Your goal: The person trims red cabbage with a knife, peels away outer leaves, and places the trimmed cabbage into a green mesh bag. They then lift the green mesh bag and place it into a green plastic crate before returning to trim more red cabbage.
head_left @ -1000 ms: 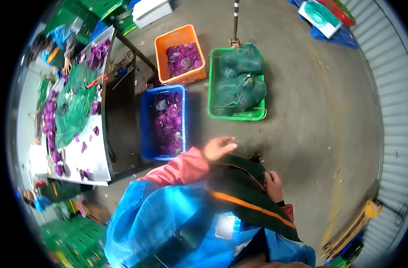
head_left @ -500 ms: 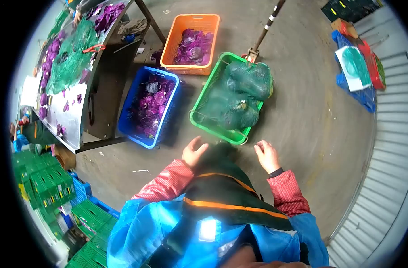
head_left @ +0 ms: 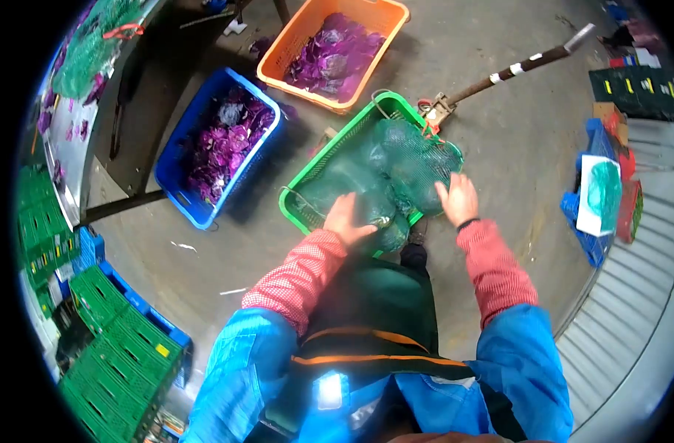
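A green plastic crate (head_left: 335, 143) stands on the floor before me, heaped with green mesh sacks (head_left: 419, 164) of rounded contents. My left hand (head_left: 346, 220) is over the near left part of the sacks, thumb apart from its fingers. At the right side of the load, my right hand (head_left: 459, 198) has its fingertips right at the netting, thumb spread. Both hands look open, and neither is wrapped round anything. Beyond the crate's far right corner, a long pole (head_left: 510, 72) with white bands slants up from a rusty metal bracket (head_left: 438, 112).
Purple leaves fill a blue crate (head_left: 173, 151) and an orange crate (head_left: 278, 46) to the left. A metal table (head_left: 77, 151) edges the far left, above stacked green crates (head_left: 115, 343). On the right, a blue pallet (head_left: 595, 232) stands by a ribbed wall (head_left: 632, 295).
Both hands have reached forward to the sacks in the green crate. My view has shifted and turned, so the crates sit at a different angle and the pole leans further right.
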`<control>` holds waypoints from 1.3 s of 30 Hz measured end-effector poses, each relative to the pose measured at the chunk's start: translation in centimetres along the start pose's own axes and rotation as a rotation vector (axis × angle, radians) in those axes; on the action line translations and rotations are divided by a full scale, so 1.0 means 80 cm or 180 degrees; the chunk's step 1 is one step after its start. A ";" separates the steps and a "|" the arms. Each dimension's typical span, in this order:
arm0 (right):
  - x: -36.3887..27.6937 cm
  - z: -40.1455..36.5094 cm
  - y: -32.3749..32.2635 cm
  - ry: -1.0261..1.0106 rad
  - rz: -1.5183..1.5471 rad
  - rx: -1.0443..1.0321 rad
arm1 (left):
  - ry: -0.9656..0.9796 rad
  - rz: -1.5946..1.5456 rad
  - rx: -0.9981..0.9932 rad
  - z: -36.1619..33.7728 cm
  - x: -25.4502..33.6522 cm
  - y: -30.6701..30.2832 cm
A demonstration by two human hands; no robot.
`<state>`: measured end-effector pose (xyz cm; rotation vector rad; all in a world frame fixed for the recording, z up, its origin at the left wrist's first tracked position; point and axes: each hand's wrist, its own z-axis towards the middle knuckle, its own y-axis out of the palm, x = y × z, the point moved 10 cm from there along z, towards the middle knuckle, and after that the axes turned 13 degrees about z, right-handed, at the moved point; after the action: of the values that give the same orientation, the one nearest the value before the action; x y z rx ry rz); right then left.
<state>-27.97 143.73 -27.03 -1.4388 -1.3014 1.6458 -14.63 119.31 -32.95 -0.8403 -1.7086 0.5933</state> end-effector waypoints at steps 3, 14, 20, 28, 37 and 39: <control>0.050 0.096 0.050 -0.0092 -0.0417 -0.0104 | -0.0643 -0.0110 -0.0096 0.024 -0.031 0.063; 0.112 0.192 0.227 -0.0235 -0.0367 -0.1401 | -0.3398 -0.1025 0.2114 -0.122 -0.151 0.163; 0.123 0.198 0.217 0.0659 0.0304 -0.1335 | -0.3919 -0.1165 0.0339 -0.079 -0.286 0.226; 0.117 0.190 0.230 0.0748 -0.0079 -0.2193 | -0.4082 -0.1399 0.1011 -0.064 -0.368 0.276; 0.119 0.193 0.239 0.0691 -0.0035 -0.2357 | -0.4108 -0.2516 -0.0018 -0.065 -0.328 0.267; 0.143 0.201 0.272 0.0349 -0.0242 -0.1352 | -0.4121 -0.2299 -0.0161 -0.069 -0.340 0.278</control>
<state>-42.55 141.76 -52.48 -1.6686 -1.6885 1.2689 0.33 111.82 -64.36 0.3367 -2.9625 0.6025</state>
